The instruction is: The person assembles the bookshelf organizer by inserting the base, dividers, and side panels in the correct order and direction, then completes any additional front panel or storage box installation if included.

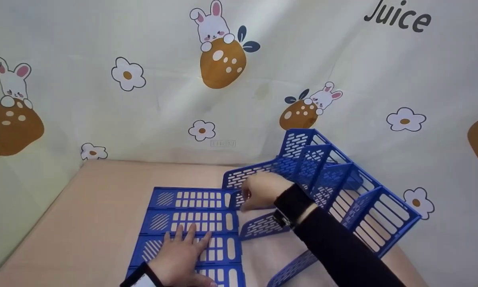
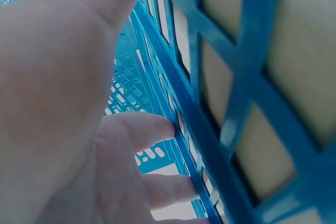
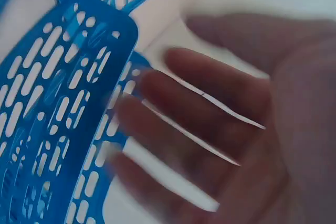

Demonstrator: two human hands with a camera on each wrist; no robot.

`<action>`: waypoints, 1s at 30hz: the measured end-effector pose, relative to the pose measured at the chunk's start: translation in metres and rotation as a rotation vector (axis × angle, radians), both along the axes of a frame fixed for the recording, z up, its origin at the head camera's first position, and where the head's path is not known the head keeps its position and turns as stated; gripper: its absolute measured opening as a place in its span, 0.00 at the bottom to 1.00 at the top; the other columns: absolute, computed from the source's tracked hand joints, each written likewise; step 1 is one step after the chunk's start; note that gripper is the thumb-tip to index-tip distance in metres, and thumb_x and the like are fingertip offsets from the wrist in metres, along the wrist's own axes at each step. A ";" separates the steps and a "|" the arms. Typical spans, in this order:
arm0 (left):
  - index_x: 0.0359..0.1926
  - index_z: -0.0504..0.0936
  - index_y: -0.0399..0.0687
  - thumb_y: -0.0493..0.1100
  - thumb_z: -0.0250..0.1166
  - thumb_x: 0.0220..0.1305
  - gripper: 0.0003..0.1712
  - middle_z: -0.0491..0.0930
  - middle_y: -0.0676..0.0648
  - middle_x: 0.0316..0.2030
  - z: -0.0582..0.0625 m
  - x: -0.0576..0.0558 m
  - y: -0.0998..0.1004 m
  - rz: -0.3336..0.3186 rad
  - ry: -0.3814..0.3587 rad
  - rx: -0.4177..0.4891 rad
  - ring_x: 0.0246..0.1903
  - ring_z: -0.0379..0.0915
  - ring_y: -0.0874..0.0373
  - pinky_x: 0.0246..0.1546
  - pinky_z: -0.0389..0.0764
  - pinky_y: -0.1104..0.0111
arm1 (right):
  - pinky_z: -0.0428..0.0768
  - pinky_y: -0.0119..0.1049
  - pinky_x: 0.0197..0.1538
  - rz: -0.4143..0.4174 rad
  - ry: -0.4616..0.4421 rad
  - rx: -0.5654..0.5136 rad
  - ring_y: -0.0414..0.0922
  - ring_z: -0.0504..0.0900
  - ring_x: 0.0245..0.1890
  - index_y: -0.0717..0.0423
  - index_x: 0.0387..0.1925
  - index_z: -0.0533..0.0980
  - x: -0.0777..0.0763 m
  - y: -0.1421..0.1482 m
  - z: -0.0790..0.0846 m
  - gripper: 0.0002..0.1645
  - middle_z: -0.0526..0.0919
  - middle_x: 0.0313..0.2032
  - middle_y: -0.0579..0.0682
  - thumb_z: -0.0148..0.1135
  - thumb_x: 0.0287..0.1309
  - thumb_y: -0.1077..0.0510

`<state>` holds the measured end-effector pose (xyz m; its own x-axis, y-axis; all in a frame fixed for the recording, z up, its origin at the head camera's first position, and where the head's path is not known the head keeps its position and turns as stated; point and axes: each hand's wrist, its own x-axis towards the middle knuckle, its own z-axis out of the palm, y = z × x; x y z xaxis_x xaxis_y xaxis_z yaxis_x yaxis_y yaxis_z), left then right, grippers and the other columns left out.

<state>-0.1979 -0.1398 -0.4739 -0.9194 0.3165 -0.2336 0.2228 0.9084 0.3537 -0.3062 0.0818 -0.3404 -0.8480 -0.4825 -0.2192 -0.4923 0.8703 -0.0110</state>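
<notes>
A blue plastic file rack lies on its side, its slatted panels [image 1: 199,198] flat on the table and its perforated dividers [image 1: 259,226] standing beside them. My left hand [image 1: 178,255] rests with spread fingers on the slatted panels; its fingertips touch the ribs in the left wrist view. Over the upper end of the dividers, my right hand [image 1: 265,189] hovers close to a perforated divider [image 3: 58,93]. In the right wrist view its fingers [image 3: 194,98] are loosely bent and apart, with nothing between them. Part of that divider is hidden behind the hand in the head view.
The rack's far side, a slatted frame [image 1: 386,205], rises at the right near the wall. A pale tabletop [image 1: 95,203] extends to the left. Behind it hangs a white cloth [image 1: 159,111] printed with rabbits, fruit and flowers.
</notes>
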 end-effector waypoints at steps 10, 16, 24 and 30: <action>0.79 0.60 0.63 0.86 0.69 0.33 0.72 0.50 0.34 0.79 0.003 -0.002 -0.002 0.023 -0.023 0.012 0.75 0.37 0.20 0.67 0.42 0.23 | 0.86 0.36 0.47 0.203 0.054 0.137 0.40 0.87 0.38 0.42 0.35 0.90 0.020 0.006 -0.011 0.11 0.91 0.36 0.40 0.71 0.57 0.63; 0.78 0.60 0.64 0.85 0.69 0.33 0.71 0.52 0.35 0.79 0.002 -0.001 0.002 0.017 -0.018 0.008 0.75 0.39 0.20 0.67 0.44 0.23 | 0.87 0.37 0.44 0.199 0.174 0.115 0.41 0.87 0.34 0.45 0.32 0.90 0.016 0.007 -0.019 0.07 0.91 0.32 0.41 0.73 0.55 0.61; 0.79 0.60 0.63 0.85 0.69 0.34 0.71 0.50 0.35 0.79 0.002 -0.002 0.002 0.002 -0.012 0.020 0.75 0.38 0.20 0.67 0.43 0.24 | 0.87 0.38 0.45 0.166 0.232 0.084 0.42 0.88 0.34 0.45 0.31 0.90 0.015 0.005 -0.026 0.08 0.91 0.32 0.42 0.72 0.55 0.62; 0.78 0.61 0.62 0.86 0.69 0.33 0.72 0.51 0.34 0.79 -0.002 -0.003 0.001 0.006 -0.007 0.005 0.74 0.39 0.19 0.65 0.45 0.22 | 0.86 0.34 0.41 0.209 0.244 0.086 0.40 0.86 0.31 0.47 0.31 0.90 0.023 -0.012 -0.028 0.06 0.90 0.30 0.42 0.72 0.56 0.62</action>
